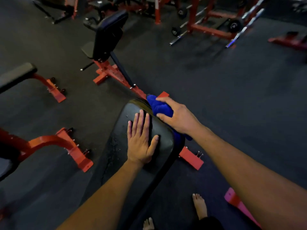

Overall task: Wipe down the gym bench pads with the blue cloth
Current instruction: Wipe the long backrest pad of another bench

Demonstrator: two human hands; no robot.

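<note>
Left hand (141, 138) flat on the bench pad (123, 146), fingers straight, palm down near its far end. Right hand (176, 117) grips the bunched blue cloth (157, 105) — pressed against the pad's far right edge. Bare feet (200, 205) on dark floor (216, 97).

A dark rubber gym floor (216, 97) stretches away, with an upright-backed seat on a red frame (108, 35) beyond, a flat bench (15, 75) at left, and red racks holding chrome barbells (207, 19) far right.
</note>
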